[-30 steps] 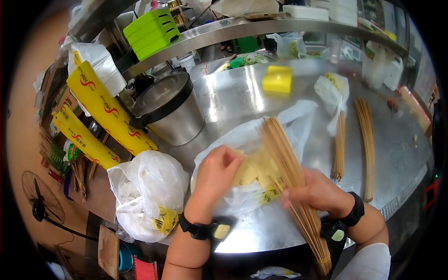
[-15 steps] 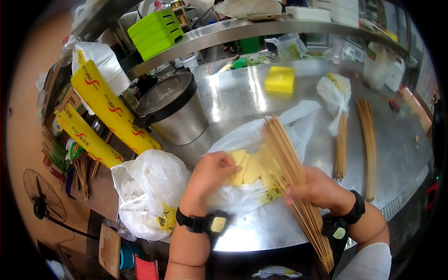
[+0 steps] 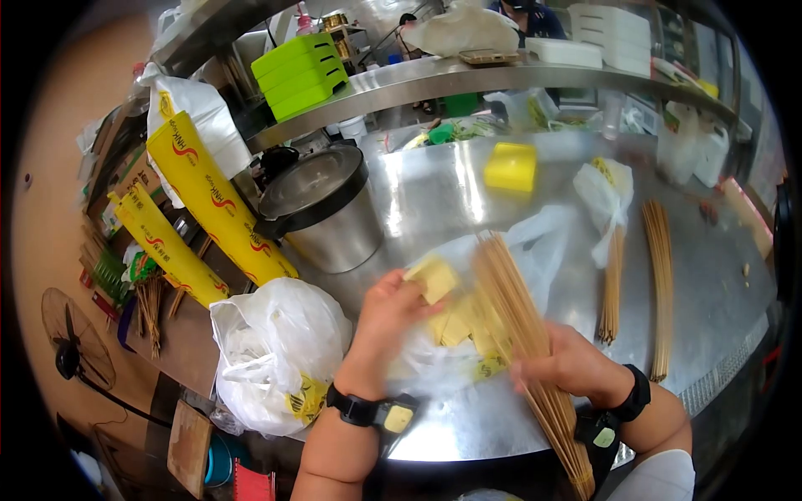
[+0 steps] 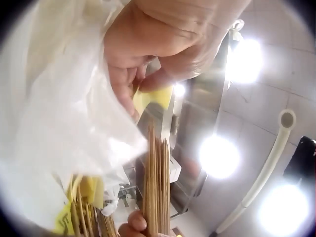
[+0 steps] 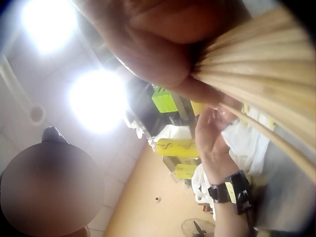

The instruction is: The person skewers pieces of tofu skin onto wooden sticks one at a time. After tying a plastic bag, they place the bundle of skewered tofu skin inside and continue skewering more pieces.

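My left hand [image 3: 384, 321] pinches a thin, pale yellow square slice [image 3: 433, 279] between thumb and fingers; the slice also shows in the left wrist view [image 4: 153, 98]. Below lies a pile of similar slices [image 3: 455, 328] on an opened white plastic bag [image 3: 545, 238]. With my right hand [image 3: 572, 361] I grip a thick bundle of bamboo skewers [image 3: 511, 292], slanted with its upper ends beside the slices. A rubber band shows near its lower end at an earlier moment. In the right wrist view, one skewer [image 5: 266, 132] stands apart from the bundle.
A full white plastic bag [image 3: 280, 351] sits left of my left forearm, with a lidded steel pot [image 3: 334, 238] behind it. More skewers [image 3: 658, 284] and a bag-wrapped bundle [image 3: 611, 284] lie right on the steel table [image 3: 434, 200]. A yellow box [image 3: 510, 166] stands farther back.
My left hand has lifted a slice from the pile and moved up slightly. My right hand keeps its grip on the skewers. The head view has shifted a little.
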`<state>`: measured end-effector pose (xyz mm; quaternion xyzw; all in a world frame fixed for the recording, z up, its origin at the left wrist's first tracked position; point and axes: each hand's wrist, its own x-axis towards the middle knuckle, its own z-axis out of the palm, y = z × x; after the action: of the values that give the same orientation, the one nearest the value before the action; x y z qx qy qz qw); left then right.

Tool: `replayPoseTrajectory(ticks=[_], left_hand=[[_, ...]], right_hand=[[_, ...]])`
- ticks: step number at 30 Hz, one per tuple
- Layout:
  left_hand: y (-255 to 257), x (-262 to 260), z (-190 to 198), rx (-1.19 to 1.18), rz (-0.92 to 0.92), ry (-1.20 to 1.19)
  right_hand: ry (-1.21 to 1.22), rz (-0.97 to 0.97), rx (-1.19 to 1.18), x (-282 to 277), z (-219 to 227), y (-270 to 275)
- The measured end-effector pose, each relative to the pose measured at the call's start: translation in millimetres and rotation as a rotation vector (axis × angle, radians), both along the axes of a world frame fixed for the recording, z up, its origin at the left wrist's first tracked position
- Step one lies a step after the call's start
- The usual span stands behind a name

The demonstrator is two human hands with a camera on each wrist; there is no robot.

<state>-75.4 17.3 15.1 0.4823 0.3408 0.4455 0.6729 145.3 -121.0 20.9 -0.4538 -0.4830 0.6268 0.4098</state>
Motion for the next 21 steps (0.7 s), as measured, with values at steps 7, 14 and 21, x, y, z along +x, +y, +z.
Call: replayPoseTrajectory(ticks=[7,14,21], left_hand=[[6,4,-19,-0.080,-0.057,-0.149],[0,6,-10,0.042,0.009,-0.111],[-3,11,-9,0.178,0.070,-0.045]], right_hand=[[0.022,0.023,-0.026,-2,-1,-1],[0.024,0.025,-0.067,-3,-1,-1],[-0.025,0.030,-0.066,-3,0,-1]])
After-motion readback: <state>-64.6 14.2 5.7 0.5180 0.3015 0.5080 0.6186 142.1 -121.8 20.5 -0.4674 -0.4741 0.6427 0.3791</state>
